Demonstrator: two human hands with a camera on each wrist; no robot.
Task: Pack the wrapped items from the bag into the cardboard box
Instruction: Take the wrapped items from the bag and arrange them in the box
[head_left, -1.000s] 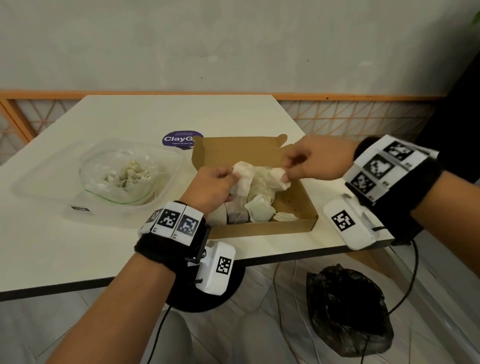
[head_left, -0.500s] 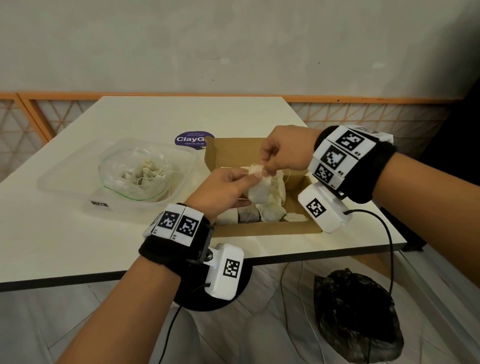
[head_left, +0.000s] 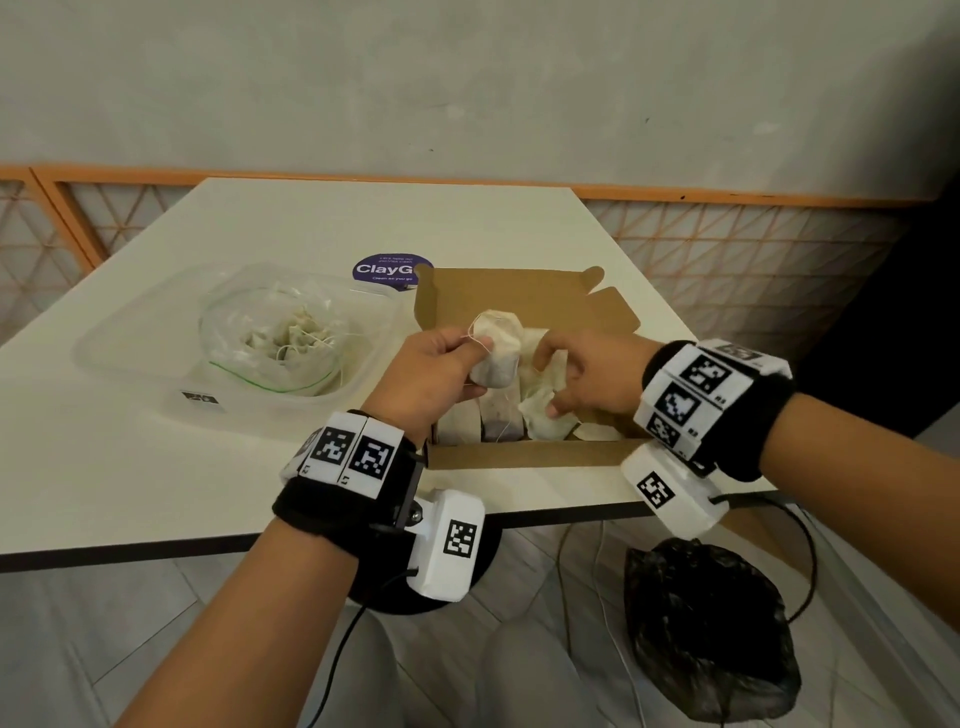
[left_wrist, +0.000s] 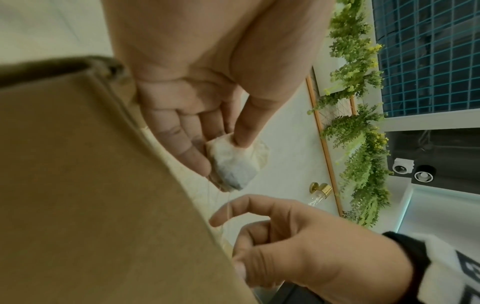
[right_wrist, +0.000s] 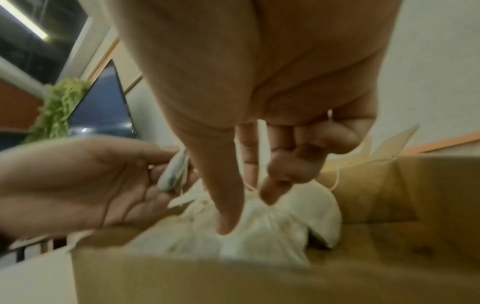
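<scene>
Clear plastic, the zip bag (head_left: 270, 348) sits far left in a translucent tray (head_left: 130, 358), with a tangle of sachets too knotted to count. One wrapped sachet (head_left: 496, 356) is pinched in the left hand (head_left: 431, 379) above the cardboard box (head_left: 530, 452); it looks light, soft and easily torn, so the filled body seems a safer hold than its thin string. At right, the right hand (head_left: 587, 379) curls thumb and fingers round the pile of sachets (right_wrist: 259, 222) in the box, some five or six, with strings tangling.
</scene>
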